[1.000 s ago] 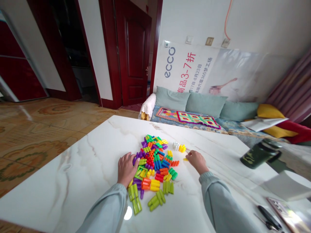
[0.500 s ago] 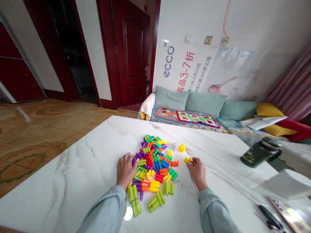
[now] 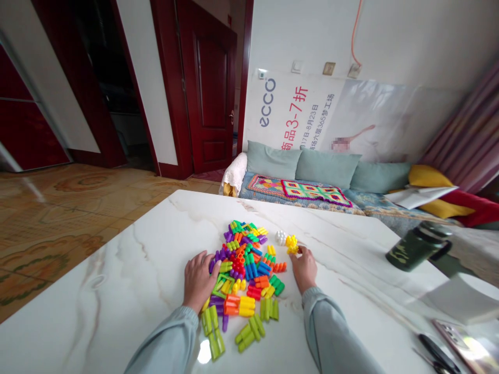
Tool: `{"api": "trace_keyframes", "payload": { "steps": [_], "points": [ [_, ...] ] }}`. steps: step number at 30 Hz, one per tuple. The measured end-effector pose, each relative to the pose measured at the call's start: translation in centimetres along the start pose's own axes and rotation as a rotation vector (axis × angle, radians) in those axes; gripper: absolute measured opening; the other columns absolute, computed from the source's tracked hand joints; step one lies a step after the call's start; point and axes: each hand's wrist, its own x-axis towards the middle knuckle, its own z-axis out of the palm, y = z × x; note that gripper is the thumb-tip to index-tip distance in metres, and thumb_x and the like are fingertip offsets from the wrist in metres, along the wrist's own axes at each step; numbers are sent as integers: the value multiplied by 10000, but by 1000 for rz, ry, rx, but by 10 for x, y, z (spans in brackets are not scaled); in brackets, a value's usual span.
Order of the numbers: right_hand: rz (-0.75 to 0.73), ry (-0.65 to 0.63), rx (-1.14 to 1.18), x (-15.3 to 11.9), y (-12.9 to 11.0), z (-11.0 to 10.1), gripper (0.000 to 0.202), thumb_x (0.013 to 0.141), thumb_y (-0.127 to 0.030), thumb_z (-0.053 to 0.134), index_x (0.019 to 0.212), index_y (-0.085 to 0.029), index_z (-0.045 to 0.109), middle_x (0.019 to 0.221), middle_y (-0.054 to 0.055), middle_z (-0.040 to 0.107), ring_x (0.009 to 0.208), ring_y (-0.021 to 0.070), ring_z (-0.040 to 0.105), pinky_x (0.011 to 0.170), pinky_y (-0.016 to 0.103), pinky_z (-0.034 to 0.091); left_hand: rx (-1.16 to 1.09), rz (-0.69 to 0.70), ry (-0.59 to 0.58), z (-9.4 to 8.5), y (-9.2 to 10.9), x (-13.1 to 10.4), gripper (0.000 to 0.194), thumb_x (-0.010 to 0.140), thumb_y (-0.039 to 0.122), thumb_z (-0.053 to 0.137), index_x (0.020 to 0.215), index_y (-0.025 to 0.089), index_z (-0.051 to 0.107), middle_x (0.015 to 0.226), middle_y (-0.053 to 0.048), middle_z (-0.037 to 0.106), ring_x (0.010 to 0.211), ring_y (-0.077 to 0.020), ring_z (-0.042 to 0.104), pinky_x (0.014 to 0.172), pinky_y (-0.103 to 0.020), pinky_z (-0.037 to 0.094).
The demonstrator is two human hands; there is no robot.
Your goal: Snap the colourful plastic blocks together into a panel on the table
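Nearby, white blocks (image 3: 280, 238) sit just beside the yellow blocks (image 3: 291, 242).

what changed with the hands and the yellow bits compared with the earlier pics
The right hand has moved forward and to the left, bringing a small yellow piece up against the yellow cluster; whether it has let go is unclear. The left hand stays at the left edge of the block pile, and the white cluster and dark green bottle look unmoved.
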Motion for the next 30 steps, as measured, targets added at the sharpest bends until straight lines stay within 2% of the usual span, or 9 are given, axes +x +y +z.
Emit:
{"api": "trace_keyframes", "payload": {
  "steps": [11, 23, 27, 30],
  "points": [
    [19, 32, -25, 12, 1, 7, 372, 824, -309, 561, 1159, -165, 629, 1115, 97, 659, 914, 226, 625, 730, 295, 407, 8, 14, 8, 1, -1, 1, 329, 937, 413, 462, 1135, 232, 651, 1295, -85, 600, 1198, -265, 519, 1057, -429, 360],
    [19, 112, 77, 14, 2, 9, 381, 755, -352, 595, 1073, -148, 641, 1032, 114, 651, 792, 223, 601, 688, 317, 416, -8, -1, 0, -4, 3, 0, 331, 931, 406, 469, 1132, 222, 658, 1284, -93, 603, 1193, -272, 520, 1057, -439, 363],
    [23, 191, 147, 1, -6, -2, 420, 808, -365, 524, 1136, -106, 563, 1097, 154, 601, 733, 194, 587, 696, 329, 444, -7, 0, 4, -5, 4, 0, 331, 932, 409, 468, 1133, 225, 656, 1281, -93, 603, 1208, -270, 509, 1068, -441, 349],
    [-130, 178, 223, -29, -26, -21, 296, 860, -352, 483, 1069, -162, 571, 1064, 100, 616, 772, 176, 593, 733, 309, 457, -9, -5, 5, -5, 4, 0, 326, 930, 410, 475, 1129, 228, 658, 1281, -91, 604, 1209, -268, 508, 1071, -441, 344]
  ]
}}
